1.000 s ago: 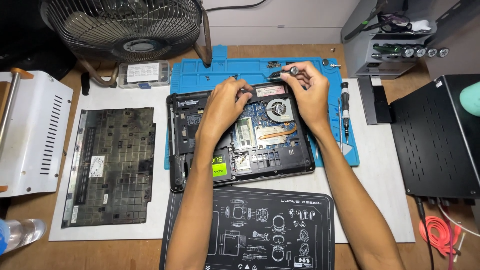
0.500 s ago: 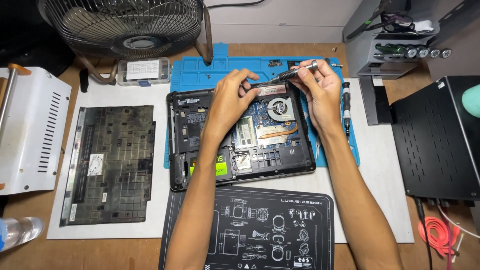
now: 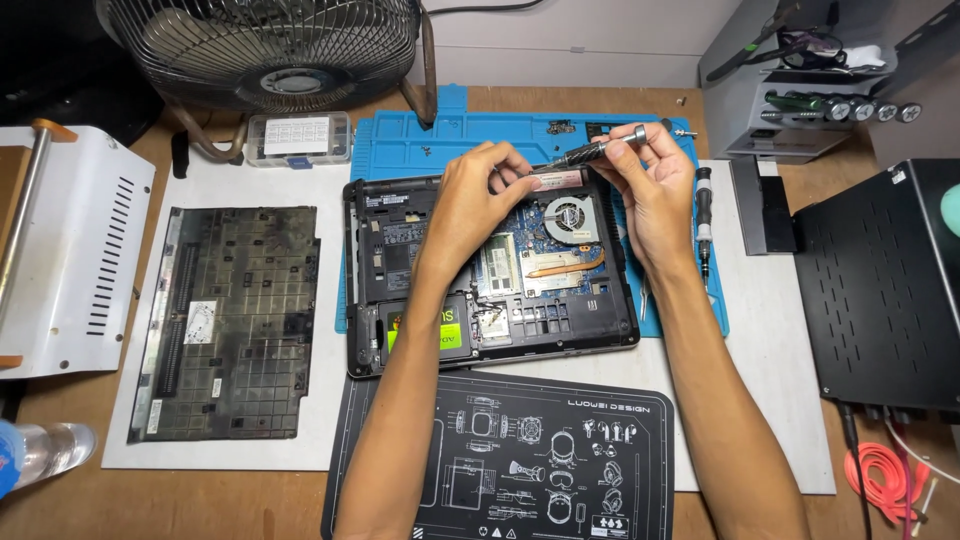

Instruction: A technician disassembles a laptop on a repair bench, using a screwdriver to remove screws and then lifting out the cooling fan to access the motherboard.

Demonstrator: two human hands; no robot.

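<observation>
1. Head view: right hand fingers clamp a precision screwdriver, lifted above the opened laptop.
2. Left hand fingertips pinch together at its tip, seemingly tending the bit.
3. Next likely needs seating the tip squarely.

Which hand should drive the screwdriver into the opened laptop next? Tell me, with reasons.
Right, probably: the right hand already grips the screwdriver by its handle above the laptop; the left hand only pinches near its tip.

One opened laptop, one fan, two mats, two screwdrivers, one removed cover.
</observation>
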